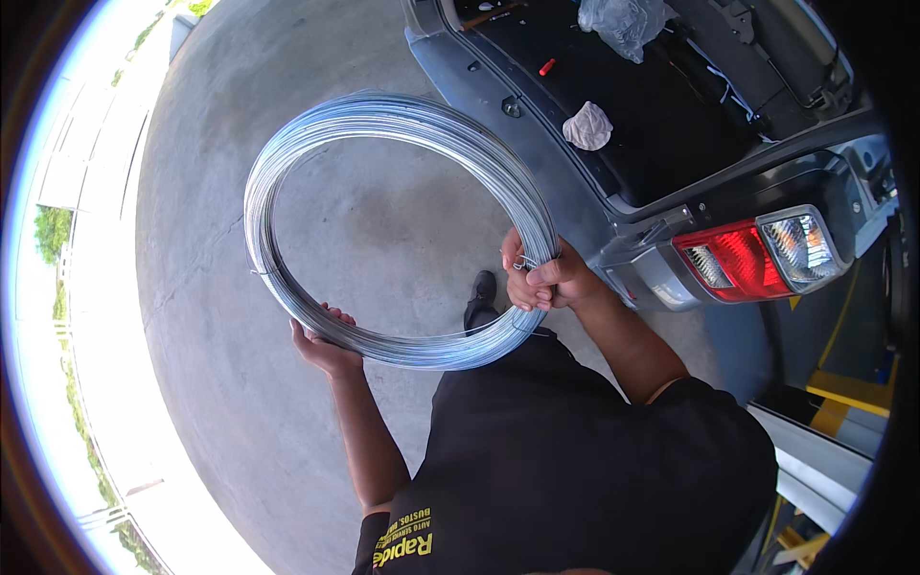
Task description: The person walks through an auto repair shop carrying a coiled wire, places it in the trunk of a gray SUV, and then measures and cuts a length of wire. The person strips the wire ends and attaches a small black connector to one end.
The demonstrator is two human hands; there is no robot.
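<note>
A large coil of silvery wire is held up in front of me, above the concrete floor. My left hand grips its lower left part, with the fingers curled round from below and inside the ring. At the coil's right side my right hand is closed round the strands, thumb on top. A short twisted wire tie shows beside the right fingers. Another tie end sticks out at the coil's left edge.
To the right stands a vehicle with its rear open and a red and clear tail light. On its dark cargo floor lie a crumpled pale cloth, a small red object and a clear plastic bag. Yellow framework stands at far right.
</note>
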